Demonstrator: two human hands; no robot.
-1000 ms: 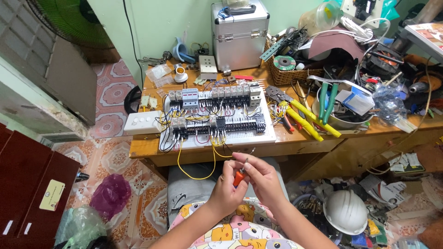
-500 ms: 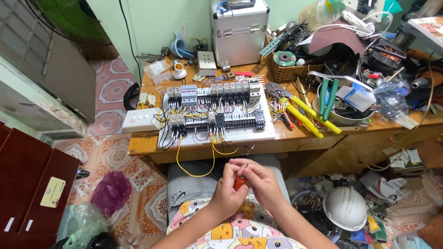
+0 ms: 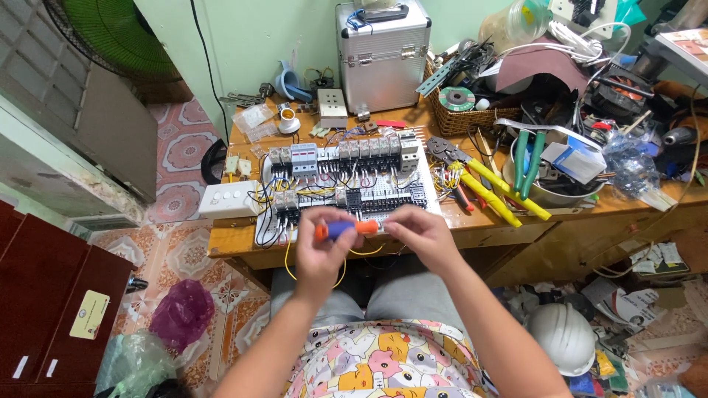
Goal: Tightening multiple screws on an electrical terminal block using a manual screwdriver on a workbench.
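Now left hand (image 3: 318, 250) fingers pinch a short orange-and-blue plastic tool handle (image 3: 344, 229) crosswise, right hand (image 3: 419, 234) fingertips steadying its end.

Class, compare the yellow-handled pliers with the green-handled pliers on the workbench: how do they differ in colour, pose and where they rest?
The yellow-handled pliers lie flat on the wooden workbench, handles pointing toward the person; the green-handled pliers rest in a metal bowl, propped against its rim. The yellow handles look longer than the green ones. Both lie untouched on the right side of the wired panel, handles slightly apart.
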